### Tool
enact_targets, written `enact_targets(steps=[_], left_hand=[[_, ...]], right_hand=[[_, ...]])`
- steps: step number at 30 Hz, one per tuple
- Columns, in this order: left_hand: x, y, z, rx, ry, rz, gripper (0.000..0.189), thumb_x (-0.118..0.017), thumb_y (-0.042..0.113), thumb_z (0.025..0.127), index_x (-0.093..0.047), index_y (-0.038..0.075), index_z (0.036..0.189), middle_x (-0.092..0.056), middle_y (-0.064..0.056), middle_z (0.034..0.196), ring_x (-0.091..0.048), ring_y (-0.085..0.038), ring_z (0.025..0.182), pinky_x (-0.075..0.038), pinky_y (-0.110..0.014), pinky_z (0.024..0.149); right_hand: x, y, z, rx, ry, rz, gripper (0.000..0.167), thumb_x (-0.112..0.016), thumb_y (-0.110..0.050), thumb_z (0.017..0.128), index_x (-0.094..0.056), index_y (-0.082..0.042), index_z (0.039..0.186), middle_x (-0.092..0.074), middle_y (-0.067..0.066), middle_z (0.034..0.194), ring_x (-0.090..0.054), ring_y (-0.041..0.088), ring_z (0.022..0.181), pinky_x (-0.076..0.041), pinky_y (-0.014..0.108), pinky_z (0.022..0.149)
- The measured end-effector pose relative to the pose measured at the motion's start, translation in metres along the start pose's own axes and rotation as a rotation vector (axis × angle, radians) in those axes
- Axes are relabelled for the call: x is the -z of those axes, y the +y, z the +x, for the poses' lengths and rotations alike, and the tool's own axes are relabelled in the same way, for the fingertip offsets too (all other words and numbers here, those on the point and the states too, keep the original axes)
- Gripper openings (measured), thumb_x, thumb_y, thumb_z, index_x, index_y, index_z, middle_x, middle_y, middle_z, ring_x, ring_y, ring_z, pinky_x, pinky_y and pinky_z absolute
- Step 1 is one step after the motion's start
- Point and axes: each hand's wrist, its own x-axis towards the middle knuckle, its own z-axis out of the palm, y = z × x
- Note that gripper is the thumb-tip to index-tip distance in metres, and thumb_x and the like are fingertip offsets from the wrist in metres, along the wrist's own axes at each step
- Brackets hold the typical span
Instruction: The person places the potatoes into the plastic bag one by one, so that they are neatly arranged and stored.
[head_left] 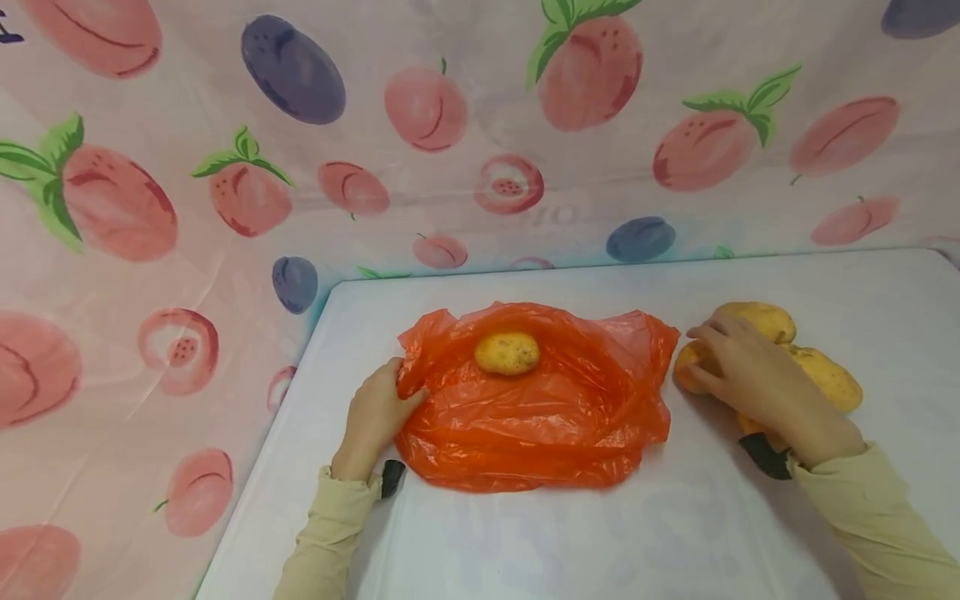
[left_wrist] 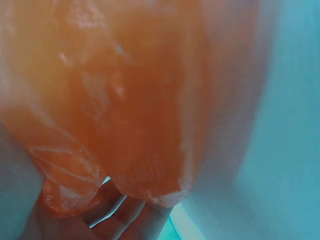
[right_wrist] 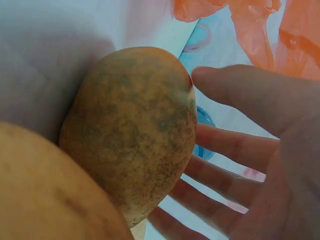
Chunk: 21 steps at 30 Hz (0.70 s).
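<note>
An orange-red plastic bag (head_left: 517, 417) lies spread on the table, with one yellow potato (head_left: 507, 354) on it near its far side. At the bag's left edge, my left hand (head_left: 378, 412) pinches the thin plastic between thumb and fingers; the left wrist view shows fingers (left_wrist: 132, 217) partly hidden behind the bag. To the right of the bag, my right hand (head_left: 757, 375) is at a potato (right_wrist: 132, 130) in a small group. Its thumb lies by the potato's edge and the fingers are spread beside it, their tips hidden behind it.
Other potatoes lie close together around the right hand, one (head_left: 825, 379) to its right and one (head_left: 761, 321) behind it. The white table (head_left: 570, 542) meets a fruit-patterned cloth (head_left: 480, 108) at its back and left edges.
</note>
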Motion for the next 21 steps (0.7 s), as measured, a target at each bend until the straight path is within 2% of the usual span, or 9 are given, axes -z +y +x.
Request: enact_targets(steps=[5, 12, 21], left_hand=[[0.0005, 0.0002, -0.0006, 0.008, 0.002, 0.000, 0.054, -0.076, 0.026, 0.088, -0.052, 0.003, 0.132, -0.065, -0.014, 0.123, -0.061, -0.029, 0.101, -0.055, -0.049, 0.093], [0.0012, 0.0014, 0.0001, 0.006, -0.003, 0.006, 0.052, -0.075, 0.026, 0.089, -0.053, 0.003, 0.130, -0.065, -0.014, 0.120, -0.061, -0.030, 0.099, -0.055, -0.048, 0.092], [0.0014, 0.0005, 0.0007, 0.014, -0.001, 0.009, 0.052, -0.075, 0.025, 0.088, -0.053, 0.003, 0.129, -0.065, -0.014, 0.119, -0.061, -0.029, 0.098, -0.055, -0.048, 0.092]], right_hand=[[-0.0008, 0.0031, 0.0023, -0.026, -0.057, 0.007, 0.046, -0.071, -0.027, 0.091, -0.061, 0.008, 0.119, -0.052, 0.026, 0.116, -0.047, 0.044, 0.107, -0.044, 0.063, 0.094], [-0.0015, 0.0042, 0.0033, -0.032, -0.060, 0.015, 0.045, -0.070, -0.026, 0.091, -0.061, 0.009, 0.118, -0.054, 0.027, 0.115, -0.048, 0.046, 0.109, -0.042, 0.064, 0.096], [-0.0019, 0.0062, 0.0055, -0.045, -0.099, -0.002, 0.062, -0.079, -0.032, 0.083, -0.058, 0.008, 0.125, -0.053, 0.029, 0.122, -0.046, 0.049, 0.116, -0.042, 0.067, 0.097]])
